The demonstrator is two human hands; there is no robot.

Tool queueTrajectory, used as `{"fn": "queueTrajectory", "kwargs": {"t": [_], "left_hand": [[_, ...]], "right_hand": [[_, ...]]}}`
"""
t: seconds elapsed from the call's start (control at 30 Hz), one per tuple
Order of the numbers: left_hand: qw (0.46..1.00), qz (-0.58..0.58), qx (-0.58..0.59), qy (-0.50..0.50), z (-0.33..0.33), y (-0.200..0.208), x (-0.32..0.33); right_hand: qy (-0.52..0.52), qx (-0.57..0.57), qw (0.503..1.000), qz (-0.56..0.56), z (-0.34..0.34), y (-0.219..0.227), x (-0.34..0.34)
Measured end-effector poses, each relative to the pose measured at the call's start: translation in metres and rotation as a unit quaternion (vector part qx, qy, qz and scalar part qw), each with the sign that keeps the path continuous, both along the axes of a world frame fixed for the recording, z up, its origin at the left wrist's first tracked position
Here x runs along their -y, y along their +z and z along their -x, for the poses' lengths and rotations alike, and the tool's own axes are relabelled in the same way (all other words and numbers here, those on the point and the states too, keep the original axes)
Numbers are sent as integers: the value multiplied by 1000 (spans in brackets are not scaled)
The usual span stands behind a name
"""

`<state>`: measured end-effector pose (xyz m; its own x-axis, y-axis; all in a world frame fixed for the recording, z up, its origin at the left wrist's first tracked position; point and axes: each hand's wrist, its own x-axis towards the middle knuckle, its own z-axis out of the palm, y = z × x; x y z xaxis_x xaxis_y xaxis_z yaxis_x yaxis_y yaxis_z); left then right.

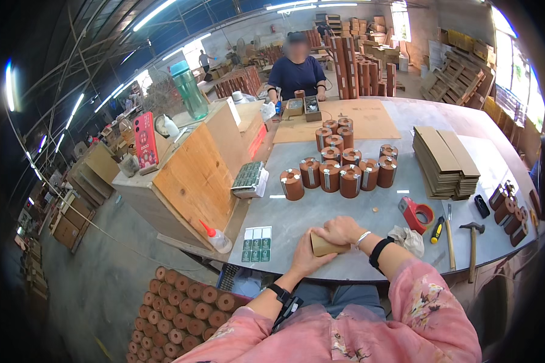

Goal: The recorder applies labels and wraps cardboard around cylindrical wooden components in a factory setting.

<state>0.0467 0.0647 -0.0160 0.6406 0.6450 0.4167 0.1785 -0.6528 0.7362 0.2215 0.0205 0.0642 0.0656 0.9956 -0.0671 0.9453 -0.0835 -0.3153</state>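
Note:
A small brown cardboard box (328,247) is at the near edge of the grey worktable, between my two hands. My left hand (309,257) wraps round its left side, with the thumb along the near side. From above, my right hand (340,230) presses on the box's far edge with bent fingers; its fingertips are partly hidden. A sheet of green and white labels (257,244) lies left of my hands. Beyond them stand several reddish-brown cylinders (350,181) with centre holes and pale strips on their sides.
At right are a stack of flattened cartons (445,163), a red tape dispenser (415,215), a yellow cutter (437,230) and a hammer (472,248). A red-capped glue bottle (217,237) stands left, beside a wooden cabinet (197,187). A co-worker (297,69) is across the table.

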Motion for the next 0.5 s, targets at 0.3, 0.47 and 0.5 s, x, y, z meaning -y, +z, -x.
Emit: {"fn": "queueTrajectory", "kwargs": {"t": [0.3, 0.47, 0.5], "left_hand": [[1000, -2, 12, -1, 0, -1, 0], [999, 7, 35, -2, -2, -1, 1], [999, 4, 39, -1, -2, -1, 1]], "right_hand": [[-17, -11, 1000, -5, 0, 0, -1], [-19, -24, 999, 16, 1, 6, 0], [-20, -23, 999, 17, 1, 6, 1]]}}
